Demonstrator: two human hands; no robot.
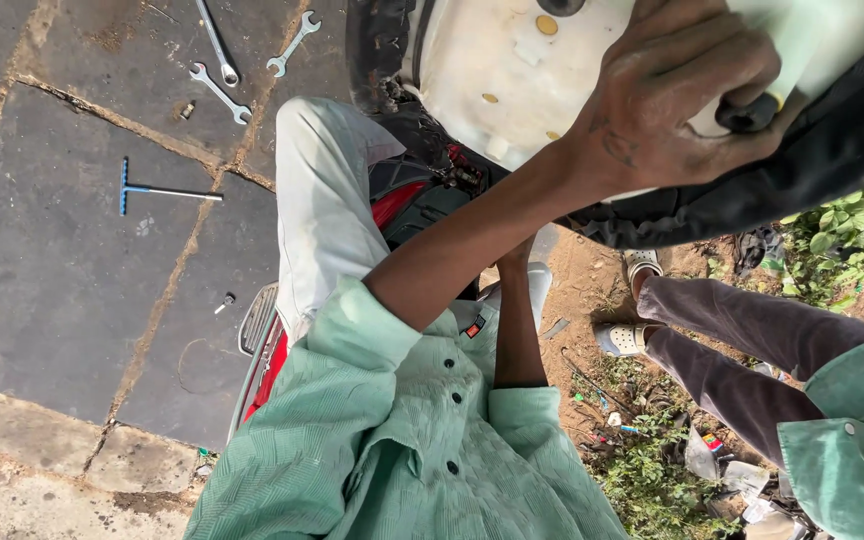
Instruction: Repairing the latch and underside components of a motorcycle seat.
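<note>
The left hand [677, 95] clamps the raised scooter seat [512, 70] at two o'clock; it looks stiff, bulky, best held by its rim. The right hand's grip is hidden.

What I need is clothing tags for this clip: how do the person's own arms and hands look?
Both arms wear a pale green, ribbed shirt with dark buttons. The left sleeve and right sleeve are rolled to about the elbow, and the forearms are bare. The left hand has a small dark marking on its back and grimy smudges. No glove or watch shows. The right hand is hidden.
</note>
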